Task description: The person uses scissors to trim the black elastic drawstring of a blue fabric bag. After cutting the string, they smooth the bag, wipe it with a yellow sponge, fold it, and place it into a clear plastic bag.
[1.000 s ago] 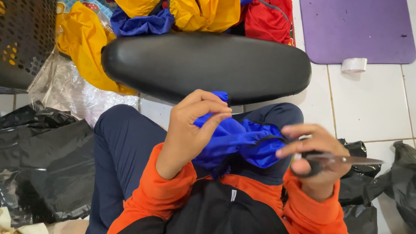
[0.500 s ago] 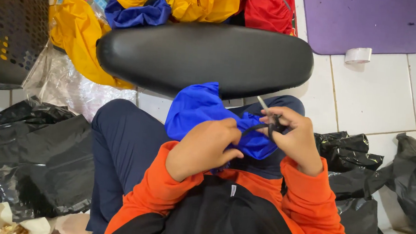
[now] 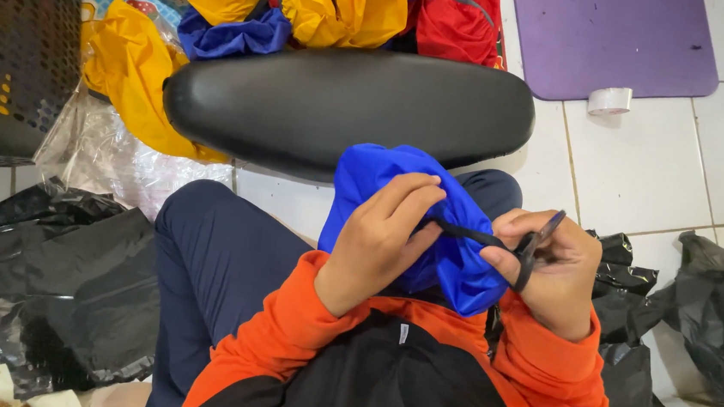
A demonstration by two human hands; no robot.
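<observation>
1. Since half a second ago: the blue fabric bundle (image 3: 429, 226) sits a little lower over the lap, and the left hand (image 3: 381, 239) has shifted from gripping its lower fold to pressing on its front. The scissors, then at the bundle's right edge, now stand clear to its right.
2. Blue fabric bundle: bunched, shiny, held above the person's lap between both hands, just in front of the black padded seat (image 3: 348, 108).
3. Black drawstring (image 3: 471, 234): runs from the bundle's right side out to the right hand, drawn fairly taut.
4. Left hand: fingers curled narrow, clamped on the bundle's front, fingertips at the point where the drawstring leaves the fabric.
5. Right hand (image 3: 550, 274): right of the bundle, fingers closed round small dark scissors (image 3: 540, 242); the blades point up and away. The drawstring's end meets the hand at the scissors; cannot tell whether the blades touch it.
6. Below the bundle: orange sleeves (image 3: 283, 335) and dark blue trousers (image 3: 220, 261) of the same person.
7. Beyond the seat, far side from the bundle: heap of yellow, blue and red fabric (image 3: 343, 4).
8. Right of the bundle, on white floor tiles: crumpled black plastic bags (image 3: 715, 309); farther off, a purple mat (image 3: 616, 38) with a roll of tape (image 3: 609, 100) at its near edge.
9. Left of the bundle: more black plastic (image 3: 54, 283), clear plastic wrap (image 3: 115, 163), and a black perforated basket (image 3: 13, 47).
</observation>
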